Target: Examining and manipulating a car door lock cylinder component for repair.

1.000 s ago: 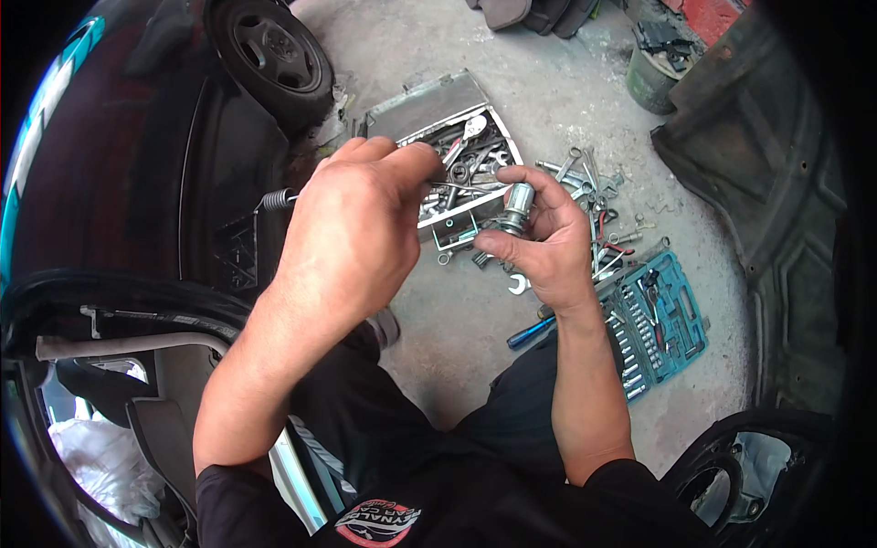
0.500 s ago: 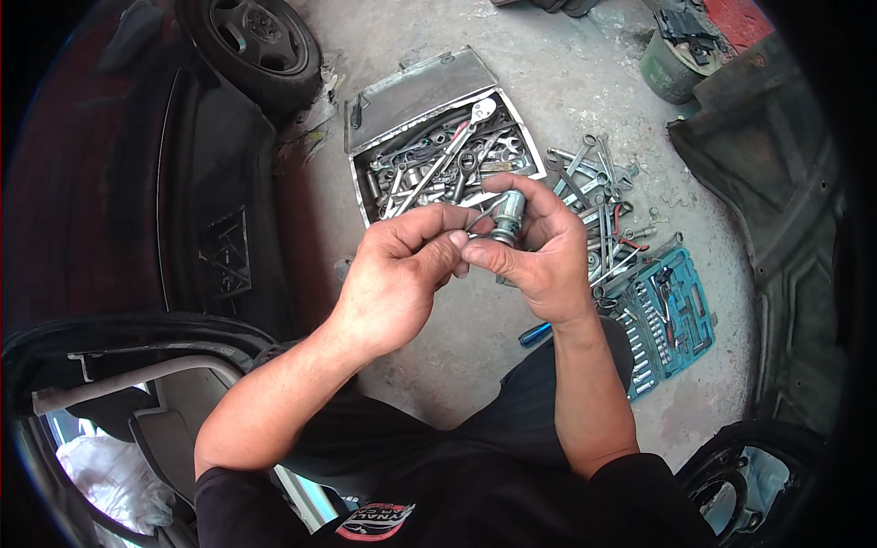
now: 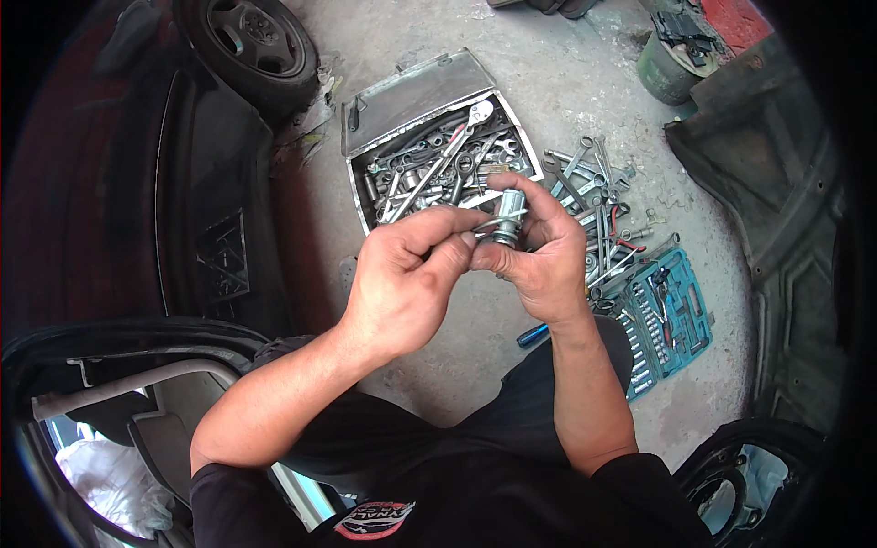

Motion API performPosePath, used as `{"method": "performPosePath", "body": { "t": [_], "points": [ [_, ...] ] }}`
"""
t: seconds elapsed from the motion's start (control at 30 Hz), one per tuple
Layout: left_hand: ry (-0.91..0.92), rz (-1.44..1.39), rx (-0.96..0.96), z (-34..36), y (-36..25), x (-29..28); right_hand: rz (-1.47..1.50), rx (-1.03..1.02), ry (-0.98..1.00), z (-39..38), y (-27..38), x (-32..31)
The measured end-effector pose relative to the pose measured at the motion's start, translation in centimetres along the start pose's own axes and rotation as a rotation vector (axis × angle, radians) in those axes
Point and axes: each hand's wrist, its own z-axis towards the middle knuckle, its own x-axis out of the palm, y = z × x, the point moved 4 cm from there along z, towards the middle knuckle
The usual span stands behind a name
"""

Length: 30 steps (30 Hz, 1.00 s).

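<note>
A shiny metal socket (image 3: 508, 216) stands upright between my two hands, over the concrete floor. My right hand (image 3: 541, 248) grips it with thumb and fingers wrapped around its body. My left hand (image 3: 406, 279) meets it from the left, thumb and forefinger pinching a small metal piece at the socket's side. Just beyond the hands lies an open metal toolbox (image 3: 435, 160) full of wrenches and a ratchet.
Loose wrenches (image 3: 598, 196) are scattered right of the toolbox. A teal socket-set case (image 3: 671, 320) lies open on the floor, a blue-handled tool (image 3: 533, 334) beside it. A tyre (image 3: 251, 46) is at top left, dark car parts (image 3: 776, 183) at right, a green bucket (image 3: 665, 71) behind.
My left hand came down from in front of the toolbox and joined the right hand at the socket. The socket stays held in my right hand.
</note>
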Motion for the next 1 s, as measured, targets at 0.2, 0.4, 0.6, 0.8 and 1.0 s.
{"method": "performPosePath", "body": {
  "t": [0.2, 0.4, 0.6, 0.8, 1.0],
  "points": [
    [0.068, 0.101, 0.022, 1.2, -0.8, -0.4, 0.117, 0.018, -0.023, -0.2, 0.2, 0.5],
    [0.037, 0.034, -0.052, 0.9, -1.7, 0.3, 0.287, -0.004, 0.021, -0.6, -0.4, 0.2],
    [0.127, -0.064, -0.027, 1.1, -2.5, 0.7, 0.378, 0.021, 0.054, -1.3, -0.2, 0.3],
    [0.135, -0.043, -0.102, 1.2, -2.3, 1.4, 0.462, 0.072, 0.037, -1.6, -0.7, 0.3],
    [0.218, -0.101, 0.036, 4.1, -1.6, 2.7, 0.379, -0.06, 0.09, -0.3, -0.4, -1.6]
  ]
}}
